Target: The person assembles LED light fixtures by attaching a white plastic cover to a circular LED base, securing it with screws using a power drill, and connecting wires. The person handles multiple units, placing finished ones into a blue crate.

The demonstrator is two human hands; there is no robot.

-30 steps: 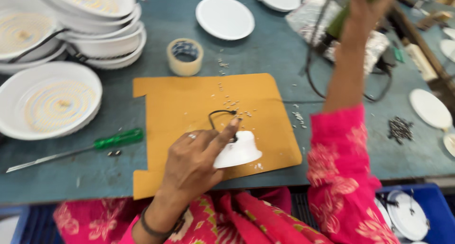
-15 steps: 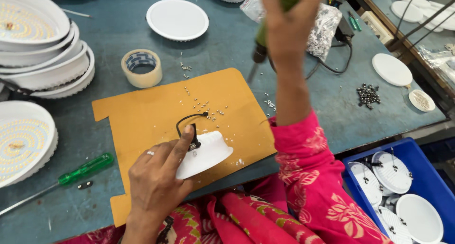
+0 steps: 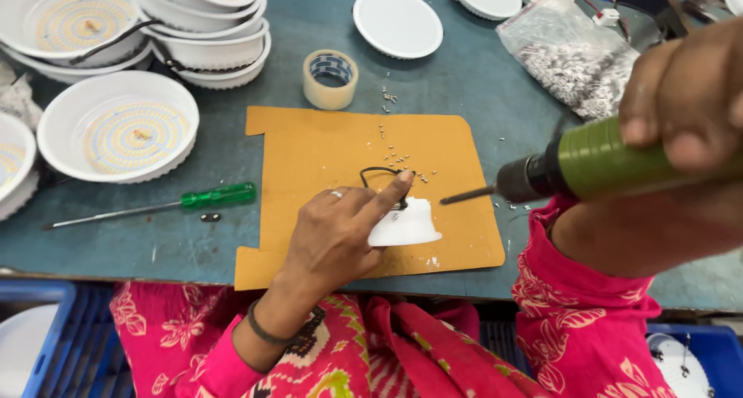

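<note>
Nearest to me, along the bottom edge, I see pink patterned cloth (image 3: 364, 344) over my lap, and blue crates (image 3: 46, 336) on either side, both cut off by the frame; the right one holds a white round piece that I can only partly make out.

My left hand (image 3: 333, 239) lies on the orange mat (image 3: 325, 150), fingers curled over a small white housing (image 3: 406, 226) and pinning it down, the forefinger stretched along its top. The palm hides the housing's left part. A black wire (image 3: 375, 170) loops out from it just behind the fingertip; where it joins the housing is covered.

My right hand (image 3: 685, 96) is very close to the lens and blurred, wrapped tight around a green power screwdriver (image 3: 596, 160). Its bit (image 3: 468, 197) points left, the tip just beside the housing; I cannot tell whether it touches. The tool's rear end is hidden in my grip.

On the teal table (image 3: 480, 81) left of the mat lies a green-handled screwdriver (image 3: 155, 206). Tiny screws (image 3: 387, 131) are scattered over the mat, too small to count. Behind the mat stands a roll of tape (image 3: 330, 78), and left of it white lamp dishes (image 3: 116, 123), some stacked, several cut off at the frame. Farther back are a white round cover (image 3: 398, 23) and a clear bag of small dark parts (image 3: 573, 58).
</note>
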